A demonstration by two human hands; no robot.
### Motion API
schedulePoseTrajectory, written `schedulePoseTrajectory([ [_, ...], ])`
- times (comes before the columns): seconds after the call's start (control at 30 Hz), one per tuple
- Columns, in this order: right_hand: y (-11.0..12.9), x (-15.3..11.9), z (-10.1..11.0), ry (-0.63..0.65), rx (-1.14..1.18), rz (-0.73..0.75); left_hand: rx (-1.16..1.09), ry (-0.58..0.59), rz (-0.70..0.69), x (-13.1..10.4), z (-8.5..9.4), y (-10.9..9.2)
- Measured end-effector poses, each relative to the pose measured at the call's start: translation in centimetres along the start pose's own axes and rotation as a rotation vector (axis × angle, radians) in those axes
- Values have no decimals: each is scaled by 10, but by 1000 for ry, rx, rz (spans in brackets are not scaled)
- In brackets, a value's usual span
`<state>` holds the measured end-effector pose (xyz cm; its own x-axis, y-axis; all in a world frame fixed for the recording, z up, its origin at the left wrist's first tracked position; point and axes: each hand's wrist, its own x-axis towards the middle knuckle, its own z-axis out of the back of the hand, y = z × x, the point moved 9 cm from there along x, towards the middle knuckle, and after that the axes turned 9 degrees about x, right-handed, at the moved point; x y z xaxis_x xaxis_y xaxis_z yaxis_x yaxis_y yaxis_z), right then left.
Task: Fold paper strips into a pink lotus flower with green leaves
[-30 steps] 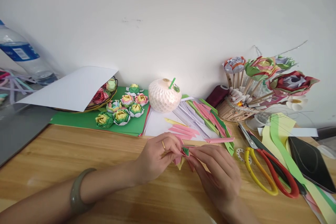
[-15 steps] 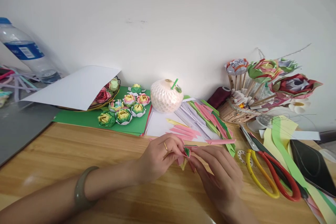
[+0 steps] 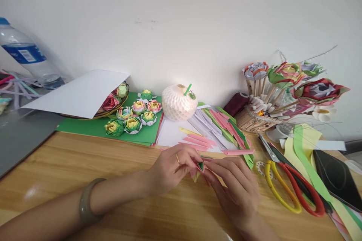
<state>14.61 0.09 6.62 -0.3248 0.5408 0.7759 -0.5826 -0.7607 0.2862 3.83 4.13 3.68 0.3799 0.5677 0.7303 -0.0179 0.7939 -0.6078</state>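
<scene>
Between my two hands, just above the table's wooden top, is a small folded paper piece in pink, green and yellow. My left hand, with a ring on one finger, pinches its left side. The fingers of my right hand close on its right side. Much of the piece is hidden by my fingertips. Behind my hands lie folded pink paper strips on a white sheet, beside a pile of white strips and pink and green strips.
Finished paper flowers sit on green paper. A textured white ornament stands by the wall. Right of my hands lie scissors, paper strips and a black phone. A basket holds paper flowers on sticks. A bottle leans left.
My right hand has shifted slightly left, closer to my left hand. Both hands keep hold of the folded paper piece, and the view has turned very slightly.
</scene>
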Motion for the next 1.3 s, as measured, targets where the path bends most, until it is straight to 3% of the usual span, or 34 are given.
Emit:
schedulePoseTrajectory([
  [0.5, 2, 4, 1, 6, 16, 30, -63, 52, 40, 2, -4, 3],
  [0.77, 0, 5, -1, 28, 43, 8, -47, -4, 34, 4, 2, 0],
  [0.93, -9, 8, -3, 66, 235, -100, -255, -5, 263, 1, -4, 17],
  [1.1, -36, -3, -26, 198, 609, -479, -548, 30, 634, -9, -20, 40],
  [1.17, -44, -10, -32, 213, 679, -623, -596, 40, 718, -10, -22, 45],
  [1.3, -53, -18, -35, 174, 737, -756, -601, 117, 832, -13, -27, 50],
])
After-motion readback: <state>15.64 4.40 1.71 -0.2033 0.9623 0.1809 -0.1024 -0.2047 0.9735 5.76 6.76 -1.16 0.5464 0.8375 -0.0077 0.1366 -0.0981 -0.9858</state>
